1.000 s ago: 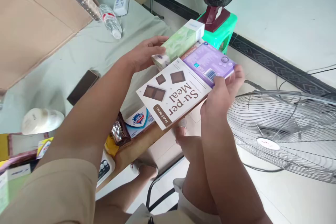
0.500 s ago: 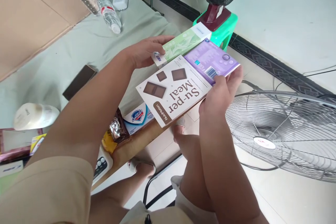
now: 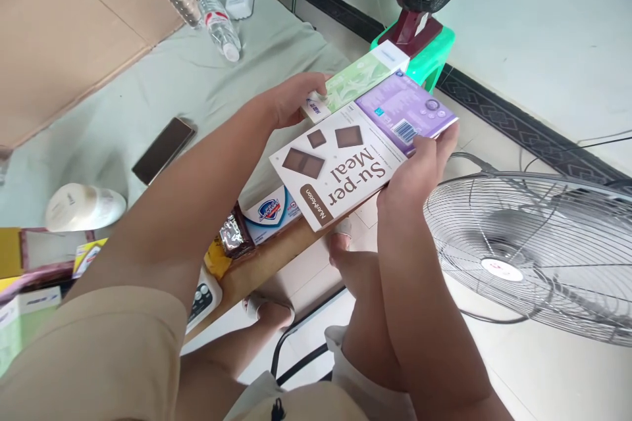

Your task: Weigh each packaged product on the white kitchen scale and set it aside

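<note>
My left hand [image 3: 295, 97] is closed on the near end of a long green-and-white box [image 3: 363, 82], with its thumb on top. My right hand [image 3: 412, 168] grips the corner of a flat purple box [image 3: 405, 108], its thumb beside the barcode and its fingers underneath. Against both lies a white "Su-per Meal" box [image 3: 336, 164] with chocolate squares printed on it; its right edge meets my right hand. All three are held side by side above the table edge. What supports them from below is hidden.
Along the table edge lie a white-and-blue soap box [image 3: 271, 214] and a brown shiny packet [image 3: 236, 233]. Further back are a dark phone [image 3: 164, 150], a white bottle [image 3: 85, 207], a water bottle [image 3: 220, 26] and cardboard [image 3: 83, 20]. A large fan [image 3: 533, 256] stands at right.
The view has shifted slightly, so the table things appear further right. Both hands keep hold of the boxes, whose arrangement looks nearly the same.
</note>
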A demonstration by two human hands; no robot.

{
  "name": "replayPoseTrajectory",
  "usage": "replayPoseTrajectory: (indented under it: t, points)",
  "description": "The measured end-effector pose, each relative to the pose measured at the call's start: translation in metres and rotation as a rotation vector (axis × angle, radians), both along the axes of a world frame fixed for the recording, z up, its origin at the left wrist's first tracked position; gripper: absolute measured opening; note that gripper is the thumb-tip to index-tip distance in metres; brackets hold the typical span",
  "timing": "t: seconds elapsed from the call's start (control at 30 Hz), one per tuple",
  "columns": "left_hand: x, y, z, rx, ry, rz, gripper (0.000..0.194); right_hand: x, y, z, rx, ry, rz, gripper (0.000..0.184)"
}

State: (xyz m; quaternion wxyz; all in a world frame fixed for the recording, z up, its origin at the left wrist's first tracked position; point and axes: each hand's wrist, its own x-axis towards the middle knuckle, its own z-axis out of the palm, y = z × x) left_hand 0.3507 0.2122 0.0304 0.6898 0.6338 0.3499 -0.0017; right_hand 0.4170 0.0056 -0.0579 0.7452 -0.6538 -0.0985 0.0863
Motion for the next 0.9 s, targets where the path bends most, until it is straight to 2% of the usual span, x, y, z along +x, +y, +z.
replayPoseTrajectory:
  t: [0.1, 0.2, 0.3, 0.37, 0.47, 0.53, 0.6, 0.67, 0.7, 0.77, 0.83, 0.9]
  points:
    - [-0.003, -0.007, 0.005, -0.019, -0.013, -0.032, 0.063, 0.000, 0.006, -0.008, -0.018, -0.034, -0.025, 0.068]
    - [-0.006, -0.013, 0.005, -0.008, -0.045, -0.070, 0.065, 0.007, 0.013, -0.027, -0.066, -0.096, -0.012, 0.067]
    - [-0.006, -0.012, 0.007, 0.056, -0.087, -0.028, 0.071, 0.015, 0.009, -0.036, -0.084, -0.190, 0.003, 0.068]
    - [-0.007, -0.008, 0.017, 0.148, -0.130, 0.090, 0.084, 0.010, -0.002, -0.025, -0.115, -0.335, -0.046, 0.068]
    - [-0.030, -0.008, 0.051, 0.337, -0.276, 0.375, 0.097, -0.031, -0.025, 0.021, -0.174, -0.616, -0.097, 0.068]
    - [-0.069, -0.022, 0.076, 0.422, -0.355, 0.582, 0.097, -0.077, -0.036, 0.061, -0.152, -0.674, 0.001, 0.068]
    - [-0.127, -0.054, 0.093, 0.488, -0.403, 0.747, 0.084, -0.129, -0.042, 0.094, -0.159, -0.683, 0.157, 0.070]
    - [-0.198, -0.101, 0.094, 0.611, -0.420, 0.821, 0.044, -0.176, -0.043, 0.111, -0.178, -0.681, 0.386, 0.073]
    - [-0.235, -0.128, 0.088, 0.730, -0.522, 0.857, 0.025, -0.197, -0.042, 0.114, -0.155, -0.672, 0.505, 0.072]
    - [-0.304, -0.177, 0.066, 0.864, -0.597, 0.931, 0.017, -0.235, -0.040, 0.108, -0.039, -0.650, 0.728, 0.062]
    - [-0.360, -0.214, 0.038, 0.862, -0.641, 1.070, 0.019, -0.269, -0.041, 0.093, 0.086, -0.637, 0.918, 0.051]
    - [-0.401, -0.237, 0.014, 0.866, -0.592, 1.209, 0.026, -0.299, -0.046, 0.077, 0.133, -0.639, 1.069, 0.044]
